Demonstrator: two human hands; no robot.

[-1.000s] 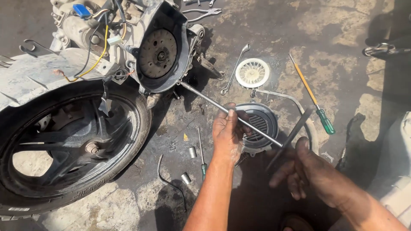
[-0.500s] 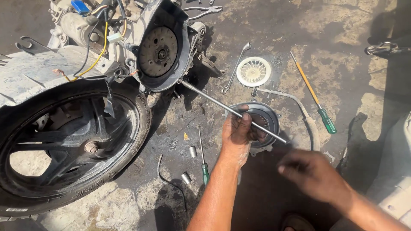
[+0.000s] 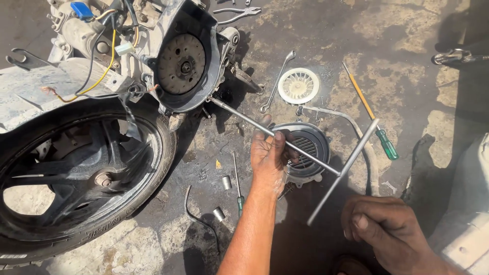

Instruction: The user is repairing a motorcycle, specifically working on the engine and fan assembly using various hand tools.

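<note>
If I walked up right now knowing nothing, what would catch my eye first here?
Probably the long metal T-handle wrench slanting across the middle, its shaft gripped by the left hand and its tip at the open engine housing at top. Next, the big black scooter wheel fills the left side. The right hand hangs free at bottom right.

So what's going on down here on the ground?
A person is working on a scooter engine lying on the ground beside its rear wheel. The left hand grips the long shaft of a T-handle wrench, whose tip sits at the engine housing. The right hand is off the handle, near its lower end. A round vented cover, white fan, screwdrivers and sockets lie around.
</note>
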